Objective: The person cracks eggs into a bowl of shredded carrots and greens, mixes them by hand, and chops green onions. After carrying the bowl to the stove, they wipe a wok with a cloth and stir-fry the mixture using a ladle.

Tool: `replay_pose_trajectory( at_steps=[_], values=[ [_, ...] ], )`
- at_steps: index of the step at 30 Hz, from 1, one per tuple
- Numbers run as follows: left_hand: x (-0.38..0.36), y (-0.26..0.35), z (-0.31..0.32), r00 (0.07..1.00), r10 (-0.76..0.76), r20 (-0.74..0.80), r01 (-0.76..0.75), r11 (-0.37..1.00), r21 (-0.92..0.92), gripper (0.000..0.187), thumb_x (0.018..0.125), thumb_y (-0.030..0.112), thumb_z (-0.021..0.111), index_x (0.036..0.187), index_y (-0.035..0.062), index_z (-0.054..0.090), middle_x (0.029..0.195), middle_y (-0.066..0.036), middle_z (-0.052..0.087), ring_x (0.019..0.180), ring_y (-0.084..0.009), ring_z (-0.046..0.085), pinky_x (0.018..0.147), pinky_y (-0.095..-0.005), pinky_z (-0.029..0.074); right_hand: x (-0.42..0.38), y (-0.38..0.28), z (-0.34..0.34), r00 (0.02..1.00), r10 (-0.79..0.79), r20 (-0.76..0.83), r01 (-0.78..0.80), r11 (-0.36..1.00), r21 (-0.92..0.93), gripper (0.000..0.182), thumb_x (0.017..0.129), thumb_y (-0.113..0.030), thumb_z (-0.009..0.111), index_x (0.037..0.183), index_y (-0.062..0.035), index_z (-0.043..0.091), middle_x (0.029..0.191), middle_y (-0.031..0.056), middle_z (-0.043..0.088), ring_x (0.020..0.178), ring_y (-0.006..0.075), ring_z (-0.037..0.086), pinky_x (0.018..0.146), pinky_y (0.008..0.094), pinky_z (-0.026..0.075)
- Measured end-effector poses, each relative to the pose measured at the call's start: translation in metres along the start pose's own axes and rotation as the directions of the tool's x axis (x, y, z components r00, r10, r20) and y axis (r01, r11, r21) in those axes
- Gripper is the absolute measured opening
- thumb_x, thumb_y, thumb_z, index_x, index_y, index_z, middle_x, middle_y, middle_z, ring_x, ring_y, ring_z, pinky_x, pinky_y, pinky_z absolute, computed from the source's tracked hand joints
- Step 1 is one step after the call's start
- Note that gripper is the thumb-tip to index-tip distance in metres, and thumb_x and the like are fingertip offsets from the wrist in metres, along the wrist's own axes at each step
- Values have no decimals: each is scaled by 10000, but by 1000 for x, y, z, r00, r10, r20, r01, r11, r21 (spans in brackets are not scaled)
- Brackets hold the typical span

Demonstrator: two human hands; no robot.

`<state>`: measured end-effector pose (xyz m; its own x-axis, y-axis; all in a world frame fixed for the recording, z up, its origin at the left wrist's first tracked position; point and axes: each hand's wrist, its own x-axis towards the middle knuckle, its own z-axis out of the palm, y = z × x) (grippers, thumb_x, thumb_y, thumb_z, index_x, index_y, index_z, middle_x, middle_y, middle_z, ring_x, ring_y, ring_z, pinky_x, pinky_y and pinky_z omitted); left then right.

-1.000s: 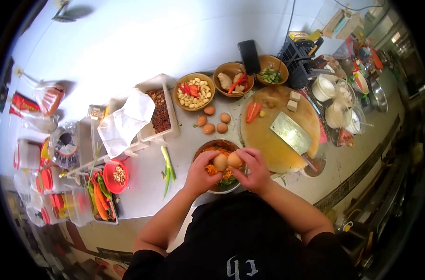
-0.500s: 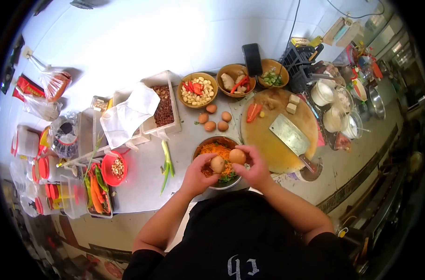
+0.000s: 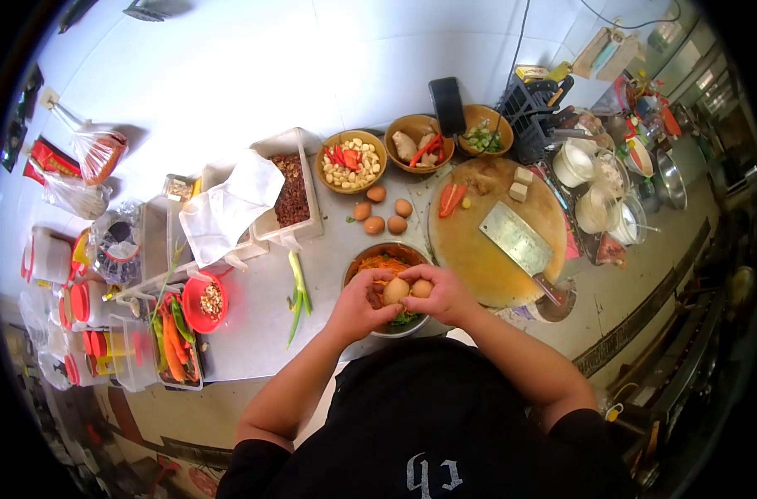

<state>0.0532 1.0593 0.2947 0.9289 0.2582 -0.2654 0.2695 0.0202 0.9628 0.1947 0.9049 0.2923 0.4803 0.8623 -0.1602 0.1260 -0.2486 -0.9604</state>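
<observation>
Over a metal bowl of shredded carrot and greens, each of my hands grips one brown egg. My left hand is closed round the left egg. In my right hand is the other egg, and the two eggs sit side by side, right up against each other. My fingers and thumbs partly cover them and hide some of the bowl's contents. Just behind the bowl, several more brown eggs lie on the metal counter.
A round chopping board at the right carries a cleaver, a cut tomato piece and pale cubes. Bowls of garlic, ginger and chopped greens line the wall. Scallion, a red bowl and a pepper tray stand left.
My hands have come closer together above the bowl. The two eggs, apart before, now meet, the left one having moved right.
</observation>
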Motion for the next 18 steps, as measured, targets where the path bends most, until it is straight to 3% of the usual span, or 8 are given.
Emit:
replay_pose_trajectory(
  at_steps=[2,4,6,7,9,18],
  values=[
    [1,-5,3,998,-47,-52,46,999,-24,548,734,-8,733,1221,2,482,1089,-94,602,975,-157,613,822,-288,524,1,2,-1,1000,-24,-7,24,999,-32,450,711,-235,768,1083,-14,646,1020,147,669,929,233,646,839,321,503],
    [2,-10,5,994,15,-109,-20,999,-40,504,737,22,755,1183,-9,522,1057,-92,629,917,-152,633,792,-275,530,-1,3,0,999,-43,-18,42,997,-63,452,711,-242,765,1083,-15,645,1027,160,666,937,253,649,842,324,504],
    [1,-5,4,991,20,-129,-16,999,29,471,740,29,759,1157,-15,544,1036,-97,642,910,-151,636,798,-275,529,0,-1,2,966,-246,-84,226,954,-195,433,703,-212,753,1077,-18,649,994,138,671,917,242,652,821,325,512],
    [1,-2,3,988,28,-151,-14,995,98,439,744,37,763,1132,-21,566,1016,-102,656,903,-150,639,804,-275,527,1,-2,2,966,-245,-85,226,955,-194,433,703,-212,753,1077,-18,649,994,138,671,917,242,652,821,325,512],
    [3,-1,5,984,30,-173,-15,996,84,431,743,41,762,1126,-26,575,1006,-107,665,901,-150,643,808,-276,528,2,-3,4,954,-282,-100,251,937,-245,418,709,-254,739,1054,-36,649,969,175,655,881,332,635,786,371,515],
    [5,-3,16,967,2,-255,3,1000,19,395,755,29,713,1124,-51,597,988,-110,682,896,-147,658,802,-270,533,5,2,13,905,-386,-180,292,870,-396,358,703,-277,734,987,-72,658,864,144,652,782,340,628,678,405,512]
  ],
)
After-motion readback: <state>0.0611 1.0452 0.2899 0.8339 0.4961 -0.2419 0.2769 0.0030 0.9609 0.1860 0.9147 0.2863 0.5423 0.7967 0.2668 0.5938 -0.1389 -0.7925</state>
